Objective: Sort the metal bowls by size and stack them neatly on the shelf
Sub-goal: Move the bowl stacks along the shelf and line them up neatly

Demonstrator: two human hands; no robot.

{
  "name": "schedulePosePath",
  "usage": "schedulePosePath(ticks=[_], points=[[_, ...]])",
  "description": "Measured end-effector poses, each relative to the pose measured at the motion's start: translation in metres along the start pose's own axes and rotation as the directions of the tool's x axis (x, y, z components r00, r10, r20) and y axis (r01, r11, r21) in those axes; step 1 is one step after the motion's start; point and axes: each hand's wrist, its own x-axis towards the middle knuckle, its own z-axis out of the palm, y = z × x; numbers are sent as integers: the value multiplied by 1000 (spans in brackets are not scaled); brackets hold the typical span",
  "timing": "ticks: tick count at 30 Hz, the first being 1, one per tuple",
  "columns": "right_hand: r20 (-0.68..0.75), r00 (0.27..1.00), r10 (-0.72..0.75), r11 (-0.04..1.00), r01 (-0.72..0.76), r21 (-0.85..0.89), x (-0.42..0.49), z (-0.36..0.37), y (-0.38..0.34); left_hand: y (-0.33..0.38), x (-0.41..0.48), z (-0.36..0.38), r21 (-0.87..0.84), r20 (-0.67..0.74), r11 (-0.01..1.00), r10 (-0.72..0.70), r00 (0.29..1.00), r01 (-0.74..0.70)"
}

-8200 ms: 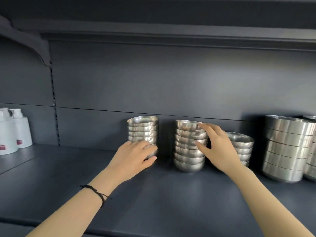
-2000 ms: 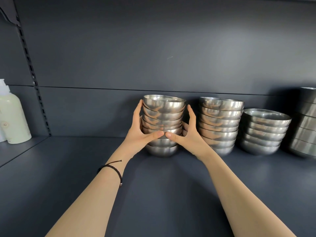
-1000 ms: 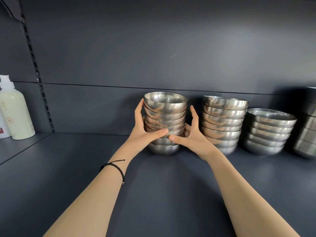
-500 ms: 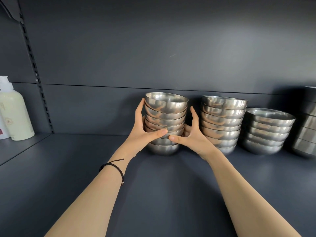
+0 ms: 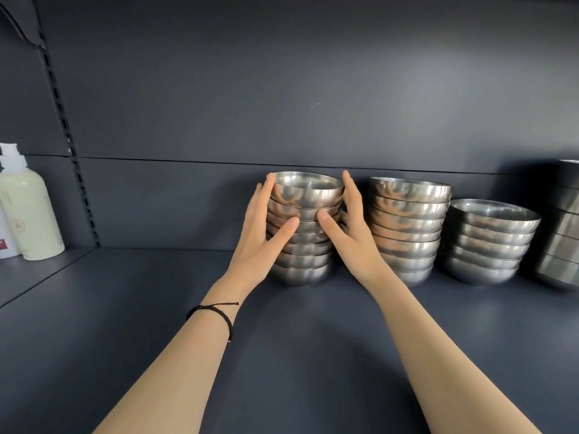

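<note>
L hand [image 5: 263, 233] at 9 o'clock, R hand [image 5: 351, 236] at 3 o'clock, fingers straight, pressing small bowl stack [image 5: 305, 255]. Risk: uneven push tips it onto next stack [image 5: 407, 233], 3 o'clock.

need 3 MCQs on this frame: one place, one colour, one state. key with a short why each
1. Where on the shelf are the bottles?
A. far right
B. far left
C. centre

2. What colour is the cord on the left wrist?
A. red
B. white
C. black

3. How do the left hand and right hand meet the leftmost stack?
A. flat against its two sides
B. lifting off its top bowl
C. clear of it

Key:
1 B, they stand at the view's left edge.
2 C, the braided band is black.
3 A, straight fingers lie along each side, thumbs on the front.
</note>
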Motion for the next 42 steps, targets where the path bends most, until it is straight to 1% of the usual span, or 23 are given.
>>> schedulePosePath(ticks=[4, 6, 9, 13, 18, 25, 29, 35, 38, 42], points=[[-2, 1000, 27, 1000, -27, -8, 1, 3, 1, -1, 1, 4, 8, -35, 1000, -28, 999, 28], [0, 999, 45, 999, -45, -4, 2, 2, 4, 1, 2, 5, 12, -30, 1000, -27, 999, 27], [-21, 998, 61, 998, -61, 5, 5, 4, 4, 0, 5, 6, -33, -52, 999, -34, 998, 33], [-62, 992, 110, 990, -104, 91, 7, 7, -2, 1, 9, 8, -107, -102, 992, -72, 992, 61], [-81, 991, 106, 994, -103, 45, 7, 7, 0, 3, 13, 10, -168, -146, 984, -87, 985, 62], [-63, 989, 133, 989, -129, 69, 9, 6, 1, 5, 12, 10, -192, -114, 978, -100, 988, 77], [-45, 989, 143, 987, -139, 77, 10, 4, 1, 3, 12, 10, -179, -139, 981, -99, 985, 73], [5, 988, 155, 984, -155, 90, 9, 3, 4, 1, 16, 11, -298, -131, 944, -190, 973, 144], [-7, 988, 156, 984, -155, 83, 8, 3, 3, -1, 16, 9, -283, -118, 948, -185, 976, 145], [-27, 989, 143, 988, -141, 67, 9, 2, 1, 9, 13, 7, -305, -113, 939, -199, 973, 157]])
